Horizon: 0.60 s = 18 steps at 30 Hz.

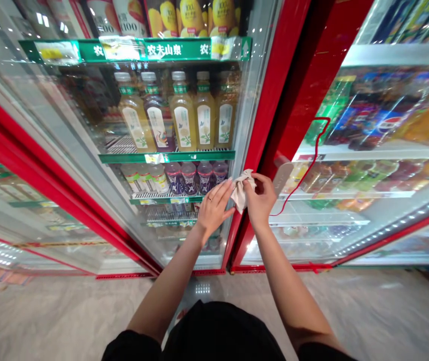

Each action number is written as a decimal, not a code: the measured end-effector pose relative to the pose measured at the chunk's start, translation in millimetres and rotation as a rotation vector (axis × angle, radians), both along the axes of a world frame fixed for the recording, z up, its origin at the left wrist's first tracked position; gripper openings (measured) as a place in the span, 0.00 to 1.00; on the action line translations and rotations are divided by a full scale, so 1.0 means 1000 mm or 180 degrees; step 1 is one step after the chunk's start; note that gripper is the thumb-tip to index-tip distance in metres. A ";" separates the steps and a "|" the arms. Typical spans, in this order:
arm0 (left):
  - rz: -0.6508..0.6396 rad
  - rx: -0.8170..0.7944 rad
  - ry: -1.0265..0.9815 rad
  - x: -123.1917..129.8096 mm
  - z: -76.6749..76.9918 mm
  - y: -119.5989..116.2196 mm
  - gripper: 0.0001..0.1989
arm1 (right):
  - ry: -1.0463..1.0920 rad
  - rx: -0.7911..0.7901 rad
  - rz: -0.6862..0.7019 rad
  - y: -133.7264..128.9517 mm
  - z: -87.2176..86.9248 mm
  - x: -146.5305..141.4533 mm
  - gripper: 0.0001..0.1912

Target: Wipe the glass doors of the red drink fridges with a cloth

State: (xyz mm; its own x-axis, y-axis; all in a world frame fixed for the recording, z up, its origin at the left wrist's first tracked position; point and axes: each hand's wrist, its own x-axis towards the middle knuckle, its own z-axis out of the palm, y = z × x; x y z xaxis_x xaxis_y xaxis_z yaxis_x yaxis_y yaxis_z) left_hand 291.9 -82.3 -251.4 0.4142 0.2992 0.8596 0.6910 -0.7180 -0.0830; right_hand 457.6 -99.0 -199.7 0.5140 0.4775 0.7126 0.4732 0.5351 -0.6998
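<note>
A crumpled whitish cloth or tissue [241,193] is pinched between the thumb and fingers of my right hand [261,198], in front of the red door frame [254,145]. My left hand [215,205], with a ring on one finger, lies flat with fingers stretched out near the glass edge of the left cooler door, its fingertips beside the cloth. Behind that glass stand upright bottles of yellow drink [183,120] and, one shelf lower, small purple bottles [189,179].
A pale door handle [282,175] is just right of my right hand, with a thin red cord [315,150] looping beside it. More coolers stand on both sides. Grey marble-like floor [67,311] lies below.
</note>
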 end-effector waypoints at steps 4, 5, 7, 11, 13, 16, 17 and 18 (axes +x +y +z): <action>-0.0532 -0.0002 -0.0254 0.023 0.021 -0.003 0.37 | 0.0542 -0.0252 0.0435 -0.001 -0.004 0.000 0.13; -0.0625 0.0011 -0.0367 0.027 0.025 -0.001 0.34 | 0.0664 -0.0293 0.0545 -0.002 -0.006 0.001 0.14; -0.0780 0.0006 -0.0618 0.033 0.032 0.004 0.29 | 0.0858 -0.0384 0.0750 -0.004 -0.011 0.004 0.15; -0.0815 -0.0076 -0.1070 0.041 0.040 0.014 0.16 | 0.0893 -0.0440 0.1161 -0.010 -0.020 0.008 0.19; -0.0688 -0.0095 -0.1209 0.045 0.039 0.016 0.13 | 0.0818 -0.0422 0.1260 -0.011 -0.022 0.009 0.21; -0.0621 -0.0090 -0.1153 0.051 0.032 0.012 0.17 | 0.0949 -0.0409 0.1152 -0.009 -0.022 0.011 0.19; -0.0668 -0.0089 -0.1060 0.052 0.029 0.010 0.20 | 0.1019 -0.0419 0.1097 -0.007 -0.021 0.011 0.17; -0.0743 -0.0100 -0.0938 0.052 0.026 0.007 0.24 | 0.1071 -0.0441 0.1055 -0.005 -0.021 0.012 0.15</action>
State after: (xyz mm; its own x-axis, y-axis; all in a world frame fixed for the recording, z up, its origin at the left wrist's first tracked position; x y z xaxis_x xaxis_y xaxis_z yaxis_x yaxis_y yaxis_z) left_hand 343.9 -75.7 -225.8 0.2105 0.2541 0.9440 0.4993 -0.8581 0.1196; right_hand 470.1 -104.0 -220.4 0.5091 0.7329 0.4514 0.0285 0.5097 -0.8599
